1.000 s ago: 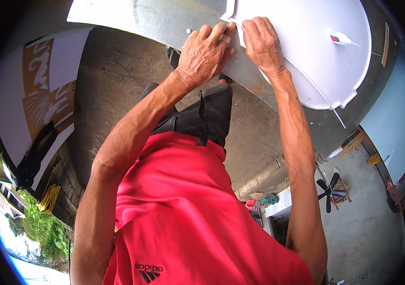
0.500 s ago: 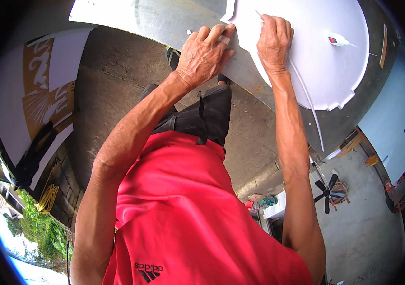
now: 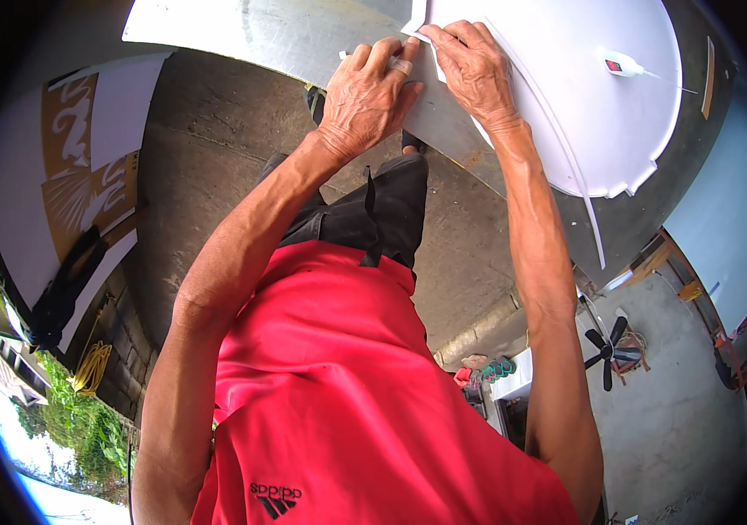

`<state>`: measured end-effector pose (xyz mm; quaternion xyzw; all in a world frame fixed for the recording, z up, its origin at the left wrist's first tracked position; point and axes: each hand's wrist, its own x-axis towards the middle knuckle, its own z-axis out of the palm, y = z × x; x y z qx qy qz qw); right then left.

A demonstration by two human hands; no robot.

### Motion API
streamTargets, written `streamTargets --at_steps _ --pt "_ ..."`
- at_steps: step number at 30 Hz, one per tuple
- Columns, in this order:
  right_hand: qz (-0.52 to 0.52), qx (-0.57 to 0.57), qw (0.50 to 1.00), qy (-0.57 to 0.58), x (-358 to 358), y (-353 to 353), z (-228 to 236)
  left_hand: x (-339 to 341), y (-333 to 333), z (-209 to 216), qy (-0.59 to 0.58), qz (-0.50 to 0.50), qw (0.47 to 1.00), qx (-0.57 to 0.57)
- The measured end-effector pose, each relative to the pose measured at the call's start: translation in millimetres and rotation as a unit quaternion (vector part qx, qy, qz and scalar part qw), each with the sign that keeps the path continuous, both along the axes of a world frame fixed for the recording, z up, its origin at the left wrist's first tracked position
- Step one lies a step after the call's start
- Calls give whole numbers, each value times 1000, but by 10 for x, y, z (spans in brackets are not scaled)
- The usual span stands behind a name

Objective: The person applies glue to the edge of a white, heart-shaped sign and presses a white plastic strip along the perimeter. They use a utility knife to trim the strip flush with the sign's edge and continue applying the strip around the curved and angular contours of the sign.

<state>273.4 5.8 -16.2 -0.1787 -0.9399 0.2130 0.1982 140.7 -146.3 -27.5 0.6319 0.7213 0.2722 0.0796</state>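
My left hand (image 3: pixel 369 94) rests palm down at the table edge, its index fingertip on the corner of a narrow white raised edge piece (image 3: pixel 419 16). Its thumb stands apart, and a pale wrap circles one finger. Close beside it, my right hand (image 3: pixel 476 77) is closed in a pinch at that same corner. A thin, flexible white strip (image 3: pixel 557 136) runs from behind the right hand and curves down past the table edge; the pinched end is hidden by the fingers. Beneath lies a large rounded white panel (image 3: pixel 596 105) with a notched lower rim.
A small white bottle with a thin nozzle (image 3: pixel 623 65) lies on the panel. The grey metal tabletop (image 3: pixel 338 31) reaches left. A brown strip (image 3: pixel 708 79) lies at the right. A black-bladed fan (image 3: pixel 607 353) stands at lower right, and patterned brown-and-white boards (image 3: pixel 84 131) are at left.
My right hand has moved left and slightly down to the corner beside my left hand. The white strip has shifted right at its loose end. My left hand has slid slightly left.
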Motion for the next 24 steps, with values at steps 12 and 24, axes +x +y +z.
streamTargets --at_steps 12,24 --pt "68 -46 995 -55 -68 214 45 -31 17 -12 -7 -8 1000 -6" --pt "-2 -115 993 -19 23 66 110 -169 -96 -22 -167 6 984 62"
